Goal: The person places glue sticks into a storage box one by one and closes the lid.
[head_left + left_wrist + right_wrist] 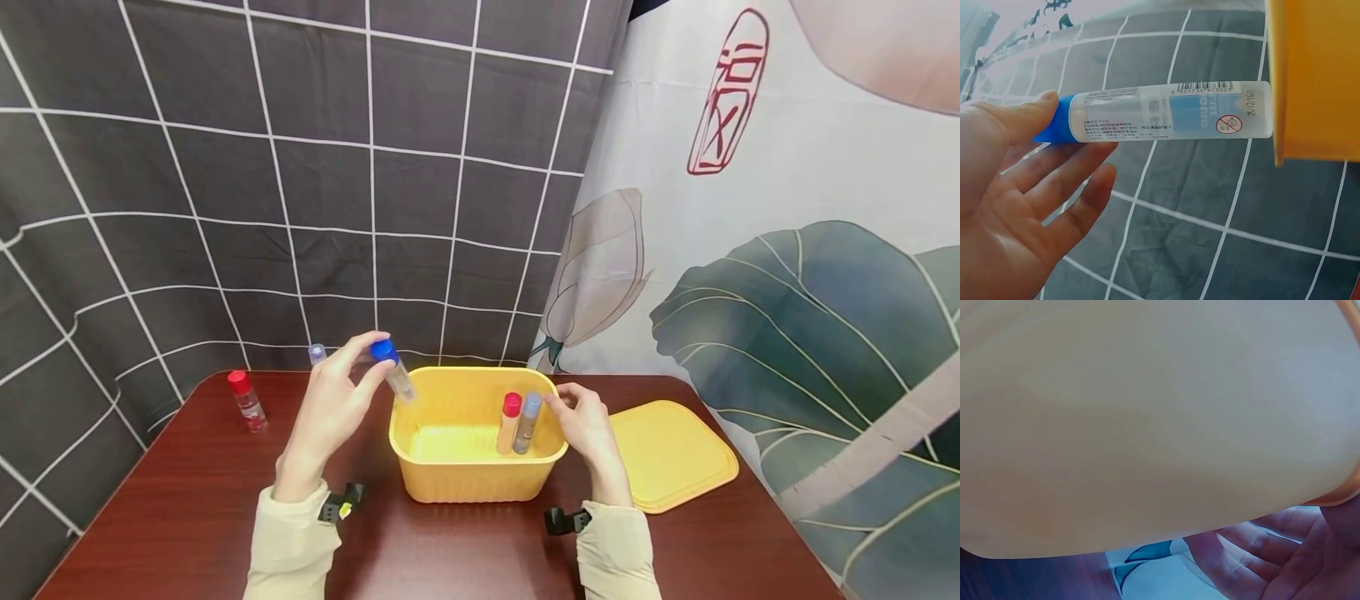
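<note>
My left hand (pixel 336 402) pinches the blue cap of a clear glue bottle (pixel 1166 114) between thumb and fingers. The bottle tilts, its lower end right at the left rim of a yellow box (pixel 472 483). On the box's right rim my right hand (pixel 588 423) has a grip, the thumb at the edge; in the right wrist view its fingers (pixel 1260 547) lie outside the wall. Inside, toward the right end, a red-capped bottle (pixel 508 425) and a light-blue-capped bottle (pixel 527 423) lean side by side.
Another red-capped bottle (pixel 248 402) stands at the table's far left. Behind my left hand, a light-blue-capped bottle (pixel 317 353) is partly hidden. A yellow lid (pixel 675 454) lies flat right of the box. Dark checked cloth (pixel 420 192) hangs behind the brown table (pixel 450 550).
</note>
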The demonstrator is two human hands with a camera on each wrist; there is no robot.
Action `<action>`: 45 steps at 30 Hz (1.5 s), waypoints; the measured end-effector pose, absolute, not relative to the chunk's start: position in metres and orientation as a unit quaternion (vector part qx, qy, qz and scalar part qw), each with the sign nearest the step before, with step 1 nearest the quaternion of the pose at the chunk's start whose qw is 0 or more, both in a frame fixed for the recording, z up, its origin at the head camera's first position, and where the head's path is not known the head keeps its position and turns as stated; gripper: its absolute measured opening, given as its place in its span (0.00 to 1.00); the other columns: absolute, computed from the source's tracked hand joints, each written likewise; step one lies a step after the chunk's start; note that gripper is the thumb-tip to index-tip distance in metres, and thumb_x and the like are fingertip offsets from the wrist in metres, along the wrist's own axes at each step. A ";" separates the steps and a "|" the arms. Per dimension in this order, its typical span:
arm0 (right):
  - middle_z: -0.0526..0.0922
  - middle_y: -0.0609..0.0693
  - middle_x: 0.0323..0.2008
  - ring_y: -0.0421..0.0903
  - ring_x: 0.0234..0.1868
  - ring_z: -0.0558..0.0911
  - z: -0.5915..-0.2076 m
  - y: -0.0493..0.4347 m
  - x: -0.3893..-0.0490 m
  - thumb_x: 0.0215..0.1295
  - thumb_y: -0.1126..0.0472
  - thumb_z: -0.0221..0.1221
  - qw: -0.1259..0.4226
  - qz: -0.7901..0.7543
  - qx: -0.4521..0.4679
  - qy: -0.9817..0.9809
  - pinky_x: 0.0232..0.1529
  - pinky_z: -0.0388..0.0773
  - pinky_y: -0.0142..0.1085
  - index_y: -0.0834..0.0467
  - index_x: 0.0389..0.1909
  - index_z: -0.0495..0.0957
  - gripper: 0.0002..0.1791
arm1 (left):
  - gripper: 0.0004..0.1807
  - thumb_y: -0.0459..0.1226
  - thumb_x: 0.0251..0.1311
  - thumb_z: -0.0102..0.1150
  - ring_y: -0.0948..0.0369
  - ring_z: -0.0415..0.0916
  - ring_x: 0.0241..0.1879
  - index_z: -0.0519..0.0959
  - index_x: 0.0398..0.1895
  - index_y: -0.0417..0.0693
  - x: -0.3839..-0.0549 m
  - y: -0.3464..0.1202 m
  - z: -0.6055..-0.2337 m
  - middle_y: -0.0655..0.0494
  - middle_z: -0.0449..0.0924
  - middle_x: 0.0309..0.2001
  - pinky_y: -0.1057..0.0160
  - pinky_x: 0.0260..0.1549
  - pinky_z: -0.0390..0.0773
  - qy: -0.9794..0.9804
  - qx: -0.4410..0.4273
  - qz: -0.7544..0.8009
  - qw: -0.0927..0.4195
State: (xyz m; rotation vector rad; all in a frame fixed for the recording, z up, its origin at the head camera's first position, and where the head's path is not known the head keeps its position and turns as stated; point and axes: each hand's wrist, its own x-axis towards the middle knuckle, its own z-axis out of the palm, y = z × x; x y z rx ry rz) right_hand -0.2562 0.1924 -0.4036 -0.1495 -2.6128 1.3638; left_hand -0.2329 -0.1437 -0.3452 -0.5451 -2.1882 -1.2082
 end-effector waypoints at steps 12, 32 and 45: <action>0.83 0.58 0.37 0.55 0.38 0.81 -0.403 0.189 -0.258 0.68 0.58 0.60 0.087 0.464 -0.051 -0.880 0.39 0.82 0.43 0.64 0.48 0.80 0.15 | 0.19 0.37 0.57 0.70 0.61 0.80 0.34 0.81 0.51 0.46 -0.247 -0.113 -0.352 0.57 0.84 0.37 0.57 0.37 0.81 -0.851 -0.269 -0.398 0.216; 0.83 0.58 0.36 0.55 0.38 0.82 -0.403 0.191 -0.258 0.67 0.58 0.60 0.092 0.459 -0.056 -0.882 0.38 0.82 0.43 0.64 0.47 0.80 0.14 | 0.14 0.42 0.58 0.68 0.66 0.77 0.30 0.79 0.44 0.50 -0.291 -0.076 -0.331 0.65 0.78 0.29 0.67 0.35 0.79 -0.900 -0.404 -0.165 0.003; 0.83 0.59 0.38 0.58 0.40 0.82 -0.402 0.192 -0.258 0.68 0.59 0.59 0.085 0.461 -0.056 -0.881 0.40 0.82 0.44 0.64 0.49 0.79 0.15 | 0.11 0.43 0.58 0.68 0.62 0.72 0.30 0.74 0.35 0.54 -0.308 -0.039 -0.319 0.62 0.74 0.28 0.65 0.30 0.73 -0.913 -0.399 -0.039 -0.079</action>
